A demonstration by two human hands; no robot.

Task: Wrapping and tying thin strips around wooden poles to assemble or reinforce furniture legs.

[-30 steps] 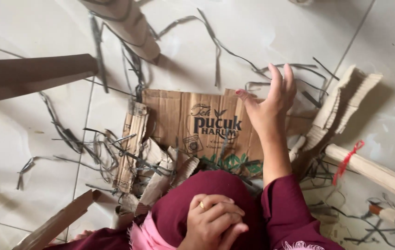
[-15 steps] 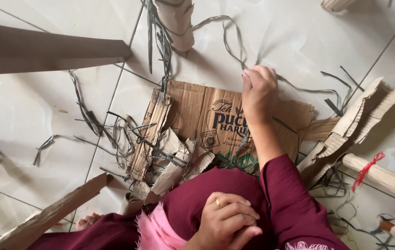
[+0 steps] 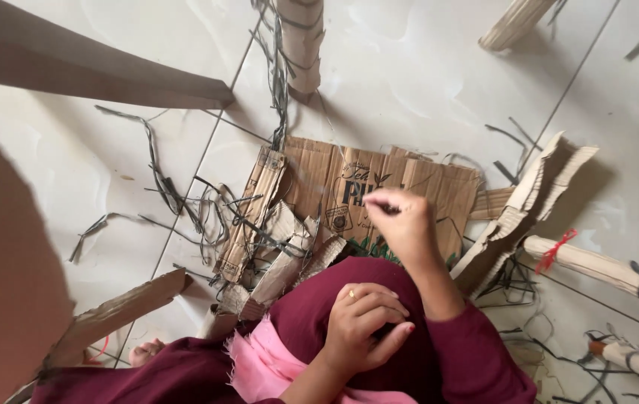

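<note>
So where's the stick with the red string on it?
In the head view, the stick with the red string lies on the floor tiles at the right, just past the torn cardboard, beyond the right hand.

Bright, even daylight, soft and diffuse; source not visible. White tile floor (image 3: 424, 82) shows mild sheen, no hard glare. Soft short shadows under the cardboard tube (image 3: 301, 45) and torn cardboard flap (image 3: 536, 194), falling down-right. Right hand (image 3: 402, 224) motion-blurred, fingertips smeared. Left hand (image 3: 364, 325) reasonably sharp. Big brown blob at left edge (image 3: 1, 277) fully out of focus, too close to lens. Slight wide-angle stretch at the corners.
</note>
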